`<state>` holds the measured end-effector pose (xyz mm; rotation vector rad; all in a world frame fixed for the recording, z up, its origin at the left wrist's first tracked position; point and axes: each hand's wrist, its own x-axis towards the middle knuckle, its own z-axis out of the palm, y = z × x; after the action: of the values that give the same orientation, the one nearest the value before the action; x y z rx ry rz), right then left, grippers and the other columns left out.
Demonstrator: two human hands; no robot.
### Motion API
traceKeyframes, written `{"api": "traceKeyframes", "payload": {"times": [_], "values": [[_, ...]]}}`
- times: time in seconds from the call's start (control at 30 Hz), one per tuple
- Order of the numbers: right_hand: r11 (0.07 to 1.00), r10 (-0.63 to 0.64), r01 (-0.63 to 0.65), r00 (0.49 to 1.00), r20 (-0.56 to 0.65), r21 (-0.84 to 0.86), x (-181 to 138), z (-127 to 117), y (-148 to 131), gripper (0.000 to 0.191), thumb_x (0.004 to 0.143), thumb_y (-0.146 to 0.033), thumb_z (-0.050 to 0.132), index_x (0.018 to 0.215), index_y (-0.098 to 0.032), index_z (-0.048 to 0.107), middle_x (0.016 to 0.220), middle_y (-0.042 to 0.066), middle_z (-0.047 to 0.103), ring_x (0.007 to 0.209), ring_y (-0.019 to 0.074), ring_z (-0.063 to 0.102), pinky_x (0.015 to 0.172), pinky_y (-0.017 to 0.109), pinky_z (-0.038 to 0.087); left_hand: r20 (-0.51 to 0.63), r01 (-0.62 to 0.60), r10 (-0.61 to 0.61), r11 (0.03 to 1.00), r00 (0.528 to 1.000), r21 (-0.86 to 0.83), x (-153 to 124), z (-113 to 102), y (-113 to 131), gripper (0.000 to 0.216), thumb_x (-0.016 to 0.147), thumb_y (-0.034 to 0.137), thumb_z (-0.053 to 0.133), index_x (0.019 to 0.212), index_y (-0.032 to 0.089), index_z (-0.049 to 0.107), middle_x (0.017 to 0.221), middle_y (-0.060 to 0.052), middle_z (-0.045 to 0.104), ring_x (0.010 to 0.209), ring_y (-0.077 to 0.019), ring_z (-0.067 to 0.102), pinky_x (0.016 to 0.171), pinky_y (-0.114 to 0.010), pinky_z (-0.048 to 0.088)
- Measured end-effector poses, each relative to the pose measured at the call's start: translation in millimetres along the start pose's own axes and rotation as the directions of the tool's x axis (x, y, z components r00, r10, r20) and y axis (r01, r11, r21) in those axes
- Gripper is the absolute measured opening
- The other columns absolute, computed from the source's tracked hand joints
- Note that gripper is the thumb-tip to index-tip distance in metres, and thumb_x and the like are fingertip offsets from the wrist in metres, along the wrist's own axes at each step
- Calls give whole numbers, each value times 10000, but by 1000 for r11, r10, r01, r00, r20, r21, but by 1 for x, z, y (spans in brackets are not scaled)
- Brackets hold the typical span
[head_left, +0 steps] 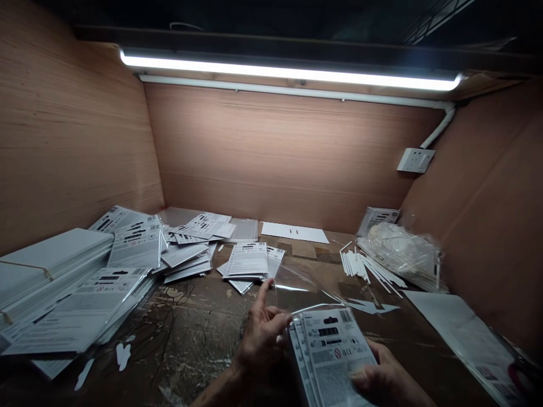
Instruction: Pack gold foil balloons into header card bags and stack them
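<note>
My right hand (384, 376) grips a stack of printed cards in clear plastic sleeves (337, 356), its thumb lying over the lower right of the top card. The cards have a dark hang slot and a barcode at the top. At the stack's upper left corner, my left hand (261, 333) has its thumb and curled fingers closed against the edge, while its index finger points up and away. A clear plastic flap (305, 285) stretches beyond the stack's top, close to that index fingertip. Part of the left hand's grip is hidden by the stack.
Sleeved cards (127, 243) and a banded stack of white cards (55, 254) fill the left. A smaller card pile (248, 260) lies ahead. Thin white sticks (354, 264), a plastic bag (401, 243) and scissors (520, 373) are at right. Wooden walls enclose the bench.
</note>
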<state>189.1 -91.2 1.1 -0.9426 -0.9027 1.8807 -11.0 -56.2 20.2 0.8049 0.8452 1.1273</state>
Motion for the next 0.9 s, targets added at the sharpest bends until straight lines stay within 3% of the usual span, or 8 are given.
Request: {"api": "traceKeyframes", "payload": {"times": [0.07,0.17,0.27,0.43,0.53,0.67,0.8,0.9], "values": [[1000,12,-12,1000,14,-27,2,-2,1,437,423,-69,580,853,-134,625,702,70,660,724,267,586,647,369,429,25,22,-24,998,999,66,0,-2,2,646,517,152,618,1109,207,366,644,28,542,461,-79,476,381,-159,301],[996,31,-29,999,22,-84,5,-5,3,460,412,-60,561,862,-130,622,698,66,658,714,261,584,639,355,429,34,99,-107,978,994,183,3,-6,-3,305,492,106,557,797,118,562,569,16,535,454,-87,477,402,-179,326],[986,43,-43,999,-1,-161,6,-5,3,459,411,-76,552,863,-125,618,710,67,657,689,256,581,632,353,429,-51,132,-123,963,991,234,8,-10,-11,82,489,124,545,570,112,553,449,31,487,423,-97,461,403,-196,326],[968,45,-51,999,-29,-247,4,-5,1,424,423,-104,546,840,-125,621,697,58,656,650,236,578,580,309,426,-204,111,-36,924,978,367,14,-8,-20,50,472,94,521,449,135,504,389,45,451,403,-97,440,392,-192,298],[961,55,-64,998,-41,-269,3,-5,0,431,425,-117,545,849,-126,617,704,62,656,652,238,577,591,319,429,-222,91,-8,927,975,363,16,-6,-25,102,490,93,494,416,144,446,352,52,419,366,-83,402,372,-184,268],[977,73,-77,997,-24,-199,0,-6,-2,448,424,-119,541,867,-128,611,709,62,656,683,241,584,642,336,427,-75,106,-91,968,993,227,17,-12,-24,28,507,114,519,527,130,505,429,39,474,375,-78,411,366,-183,275],[984,108,-108,994,-3,-142,-8,-7,-7,447,403,-93,526,840,-124,616,705,72,656,713,263,583,636,345,426,165,250,-265,962,950,107,15,-23,-11,353,453,26,539,790,132,555,641,-2,560,490,-102,501,422,-194,337],[988,115,-119,992,-50,-96,-12,-8,-10,458,398,-88,519,844,-135,608,731,71,651,769,276,572,684,374,418,288,229,-244,970,926,84,12,-24,-7,478,420,-8,567,873,141,541,648,-3,559,551,-113,518,494,-214,372]]}}
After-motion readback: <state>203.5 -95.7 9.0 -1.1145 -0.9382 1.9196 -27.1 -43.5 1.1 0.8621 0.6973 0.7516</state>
